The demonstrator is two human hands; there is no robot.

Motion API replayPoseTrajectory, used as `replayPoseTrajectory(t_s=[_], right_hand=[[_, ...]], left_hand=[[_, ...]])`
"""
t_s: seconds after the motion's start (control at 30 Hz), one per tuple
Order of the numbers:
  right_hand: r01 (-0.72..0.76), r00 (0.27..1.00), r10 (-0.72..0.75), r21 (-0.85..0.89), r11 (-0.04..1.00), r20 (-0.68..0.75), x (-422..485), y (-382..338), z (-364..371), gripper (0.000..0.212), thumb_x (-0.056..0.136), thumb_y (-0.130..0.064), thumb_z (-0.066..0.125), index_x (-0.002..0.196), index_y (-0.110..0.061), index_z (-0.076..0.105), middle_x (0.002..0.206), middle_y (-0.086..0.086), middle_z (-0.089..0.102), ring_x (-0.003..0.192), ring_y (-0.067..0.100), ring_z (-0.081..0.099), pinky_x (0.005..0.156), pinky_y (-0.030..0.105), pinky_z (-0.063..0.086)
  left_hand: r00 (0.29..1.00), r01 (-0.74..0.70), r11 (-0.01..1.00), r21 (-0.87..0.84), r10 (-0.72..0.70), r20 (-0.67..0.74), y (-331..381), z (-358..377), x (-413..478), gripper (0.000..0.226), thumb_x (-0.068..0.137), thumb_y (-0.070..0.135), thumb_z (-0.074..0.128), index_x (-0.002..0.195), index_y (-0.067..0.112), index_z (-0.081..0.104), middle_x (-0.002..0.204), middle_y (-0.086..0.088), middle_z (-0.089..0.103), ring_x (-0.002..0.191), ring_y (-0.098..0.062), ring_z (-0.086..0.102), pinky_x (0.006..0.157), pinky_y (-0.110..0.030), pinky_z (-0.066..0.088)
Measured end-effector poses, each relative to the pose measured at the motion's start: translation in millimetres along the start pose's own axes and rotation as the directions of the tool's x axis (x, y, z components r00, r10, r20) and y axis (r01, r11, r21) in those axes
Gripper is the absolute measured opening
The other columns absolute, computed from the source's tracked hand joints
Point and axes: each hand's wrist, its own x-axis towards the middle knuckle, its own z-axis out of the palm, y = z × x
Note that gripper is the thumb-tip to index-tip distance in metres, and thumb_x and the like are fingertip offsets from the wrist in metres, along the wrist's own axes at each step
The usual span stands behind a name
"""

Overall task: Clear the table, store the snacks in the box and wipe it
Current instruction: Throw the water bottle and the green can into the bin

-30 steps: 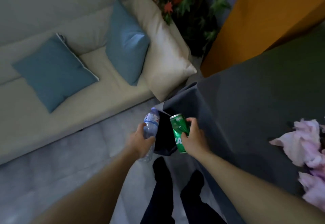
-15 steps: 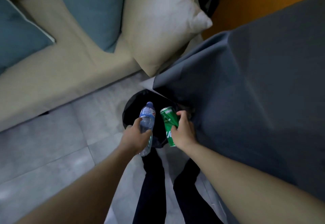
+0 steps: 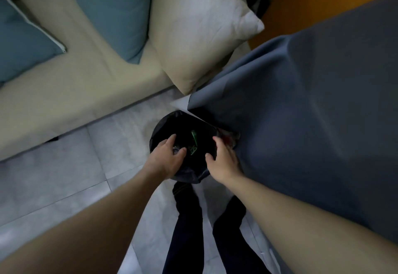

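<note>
Two hands hover over a round bin point(image 3: 163, 127) lined w/ a glossy black plastic bag, sitting on the floor point(image 3: 64, 176) just beside the counter point(image 3: 323, 101). Our left hand point(image 3: 167, 158) is palm-down over the bin's near-left rim, fingers loosely spread and curled a bit, thumb pointing inward; nothing in its grip. Our right hand point(image 3: 223, 159) mirrors it on the near-right rim, fingers fanned apart, empty too. Both forearms are bare and reach fwd and down from the bottom corners.

Inside the bin we see the green can point(image 3: 193, 142), thin shiny metal, lying tilted in the dark, approx. between the two hands. A bit of crinkly clear plastic shows just under our left fingertips, prob. the bottle point(image 3: 177, 150), but it's too dim to be sure. Something red peeks at the bin's right edge, under the cloth; can't tell what.

The counter is draped in smooth matte grey-blue fabric that falls in soft folds, w/ one pointed corner hanging beside the bin. Floor is pale grey tile w/ thin seams. Behind it is a cream sofa point(image 3: 75, 84), flat woven seat, w/ a puffy cream cushion point(image 3: 200, 28) and two blue ones point(image 3: 116, 11). Our dark trouser legs point(image 3: 187, 220) stand right below the bin.
</note>
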Motion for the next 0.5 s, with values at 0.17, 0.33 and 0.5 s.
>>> replayPoseTrajectory(t_s=[0.17, 0.33, 0.5], right_hand=[[0.090, 0.996, -0.091, -0.020, 0.996, -0.017, -21.6, -16.1, -19.3, 0.063, 0.099, -0.035, 0.052, 0.155, -0.024, 0.025, 0.157, 0.001, 0.035, 0.144, 0.021, 0.033, 0.117, 0.039, 0.031], [0.184, 0.981, -0.188, -0.078, 0.980, -0.046, -58.2, -49.3, -50.4, 0.066, 0.098, -0.046, 0.047, 0.156, -0.023, 0.024, 0.160, -0.001, 0.029, 0.147, 0.019, 0.025, 0.119, 0.039, 0.025], [0.273, 0.957, -0.287, -0.194, 0.942, -0.048, -101.4, -98.1, -91.6, 0.069, 0.098, -0.057, 0.037, 0.157, -0.027, 0.016, 0.165, -0.003, 0.018, 0.151, 0.020, 0.014, 0.122, 0.046, 0.016]], left_hand=[[0.998, -0.046, 0.997, 0.069, 0.049, -0.043, 8.9, -26.4, -21.0, 0.069, 0.100, 0.049, 0.042, 0.158, 0.020, 0.019, 0.160, -0.006, 0.030, 0.146, -0.027, 0.031, 0.116, -0.038, 0.031], [0.990, -0.077, 0.979, 0.187, 0.097, -0.103, 23.2, -74.6, -62.9, 0.068, 0.099, 0.052, 0.036, 0.158, 0.024, 0.017, 0.158, -0.008, 0.032, 0.143, -0.030, 0.035, 0.114, -0.045, 0.035], [0.973, -0.075, 0.952, 0.298, 0.135, -0.189, 46.4, -139.2, -116.0, 0.068, 0.101, 0.054, 0.033, 0.159, 0.025, 0.013, 0.164, -0.008, 0.020, 0.151, -0.027, 0.018, 0.122, -0.044, 0.021]])
